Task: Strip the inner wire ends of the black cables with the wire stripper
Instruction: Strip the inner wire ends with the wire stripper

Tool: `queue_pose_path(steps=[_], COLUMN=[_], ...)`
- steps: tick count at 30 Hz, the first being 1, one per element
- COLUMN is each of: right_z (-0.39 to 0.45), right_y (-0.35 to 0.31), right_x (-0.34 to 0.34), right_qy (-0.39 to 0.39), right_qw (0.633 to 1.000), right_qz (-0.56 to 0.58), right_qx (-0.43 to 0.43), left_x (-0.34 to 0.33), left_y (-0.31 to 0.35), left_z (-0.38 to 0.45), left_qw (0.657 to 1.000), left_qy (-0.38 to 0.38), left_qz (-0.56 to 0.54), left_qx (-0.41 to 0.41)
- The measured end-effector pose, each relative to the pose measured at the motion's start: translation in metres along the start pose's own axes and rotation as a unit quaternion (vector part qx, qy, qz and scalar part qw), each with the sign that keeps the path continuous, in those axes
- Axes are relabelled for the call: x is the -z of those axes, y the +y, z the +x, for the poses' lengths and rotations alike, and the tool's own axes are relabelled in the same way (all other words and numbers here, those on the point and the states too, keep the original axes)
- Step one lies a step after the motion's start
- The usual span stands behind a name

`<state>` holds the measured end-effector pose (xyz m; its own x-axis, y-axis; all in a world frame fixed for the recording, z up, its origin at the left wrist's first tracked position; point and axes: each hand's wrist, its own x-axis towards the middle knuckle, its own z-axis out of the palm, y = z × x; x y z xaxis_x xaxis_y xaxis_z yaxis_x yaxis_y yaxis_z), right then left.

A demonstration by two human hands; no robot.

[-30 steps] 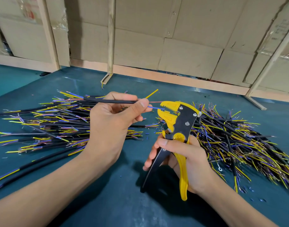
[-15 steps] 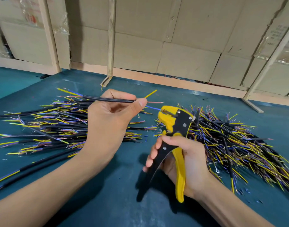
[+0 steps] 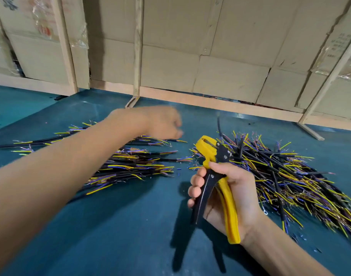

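My right hand [image 3: 237, 188] grips the handles of the yellow and black wire stripper [image 3: 209, 147], whose jaws point up and away with no wire in them. My left hand [image 3: 163, 122] is blurred, raised over the far end of the left pile of black cables [image 3: 130, 163]; no cable shows in it and its fingers are unclear. A single black cable [image 3: 219, 126] sticks up at the far edge of the right pile of cables [image 3: 290, 172], apart from both hands. Both piles show yellow, blue and purple inner wires.
The piles lie on a teal table mat [image 3: 111, 226]. Small cut bits of insulation [image 3: 178, 169] are scattered between them. Cardboard boxes [image 3: 220, 56] behind a wooden frame [image 3: 137, 46] close off the far side.
My left hand held a black cable by the stripper's jaws; now it has swung up and away without it. That cable appears over the right pile. The stripper handles are squeezed closer together.
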<state>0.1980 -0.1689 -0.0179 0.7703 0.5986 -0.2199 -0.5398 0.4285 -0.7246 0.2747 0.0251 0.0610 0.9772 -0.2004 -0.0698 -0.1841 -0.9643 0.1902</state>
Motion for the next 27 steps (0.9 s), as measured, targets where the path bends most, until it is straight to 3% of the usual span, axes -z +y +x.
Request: queue_pose_path(steps=[3,6,9,11,14,20,24,27], right_z=[-0.001,-0.004,-0.006,-0.006,-0.005,-0.004,-0.002,0.003], right_y=[0.000,-0.003,-0.006,-0.007,-0.007,-0.003,-0.002,0.003], right_x=[-0.001,0.002,0.002,0.000,0.000,0.003,0.002,-0.002], right_qy=[-0.039,-0.110,-0.110,-0.091,-0.069,-0.065,-0.038,0.010], right_qw=[0.997,0.986,0.986,0.989,0.992,0.993,0.993,0.986], right_qz=[0.069,0.121,0.112,0.089,0.056,0.024,-0.009,-0.094], right_qx=[0.014,0.035,0.057,0.074,0.094,0.099,0.110,0.139], left_x=[-0.026,-0.035,-0.039,-0.043,-0.047,-0.061,-0.067,-0.070], left_y=[-0.032,-0.044,-0.048,-0.046,-0.036,-0.031,-0.023,-0.014], left_z=[-0.019,-0.029,-0.040,-0.049,-0.064,-0.077,-0.077,-0.076], left_qw=[0.985,0.994,0.988,0.973,0.943,0.913,0.879,0.858], left_qy=[-0.078,-0.010,0.088,0.187,0.318,0.335,0.385,0.422], left_qz=[0.140,0.092,0.119,0.133,0.037,-0.004,-0.072,-0.101], left_qx=[0.062,0.058,0.050,0.018,-0.089,-0.232,-0.274,-0.275])
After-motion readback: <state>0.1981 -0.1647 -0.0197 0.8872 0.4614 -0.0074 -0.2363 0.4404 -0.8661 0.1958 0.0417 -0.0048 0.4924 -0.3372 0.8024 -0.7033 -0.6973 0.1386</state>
